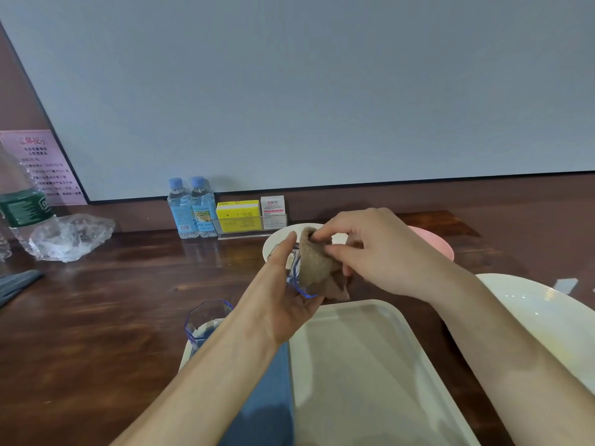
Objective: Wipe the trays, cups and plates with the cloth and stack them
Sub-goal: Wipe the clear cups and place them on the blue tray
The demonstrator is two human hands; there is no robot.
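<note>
My left hand [283, 291] grips a clear blue-rimmed cup [297, 284] on its side above the far edge of a cream tray [370, 365]. My right hand [370, 249] pinches a brown cloth [317, 265] that is stuffed into the cup's mouth. A second clear cup [206, 320] stands upright on a blue tray [264, 387], which lies beneath the cream one. Behind my hands sit a white plate [277, 243] and a pink plate [434, 243]. A large white plate [541, 317] lies at the right.
Two small water bottles [191, 207] and a clear holder with yellow and white boxes [251, 215] stand by the wall. A large bottle [22, 204] and crumpled plastic [74, 236] sit at the far left on the dark wooden table [112, 300].
</note>
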